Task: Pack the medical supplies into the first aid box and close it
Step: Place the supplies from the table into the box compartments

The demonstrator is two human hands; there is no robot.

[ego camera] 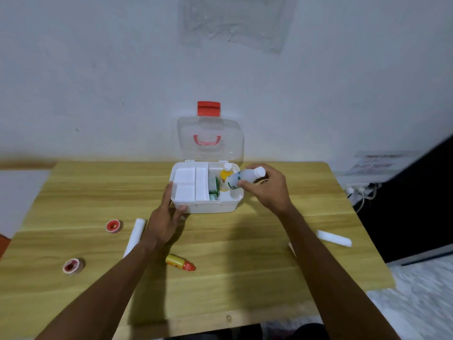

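Note:
The white first aid box (208, 207) stands open at the table's far middle, its clear lid (210, 141) with a red latch upright against the wall. A white tray insert fills its left half; a yellow bottle (225, 176) and a green packet (213, 190) sit in the right half. My right hand (266, 190) grips a white bottle (245, 179), tilted over the box's right side. My left hand (166, 214) rests against the box's front left corner, holding it.
On the wooden table (220, 285) lie two red tape rolls (113, 226) (73, 265), a white gauze roll (135, 235) by my left wrist, another gauze roll (334, 238) at the right, and a small yellow bottle with a red cap (180, 262) near the front.

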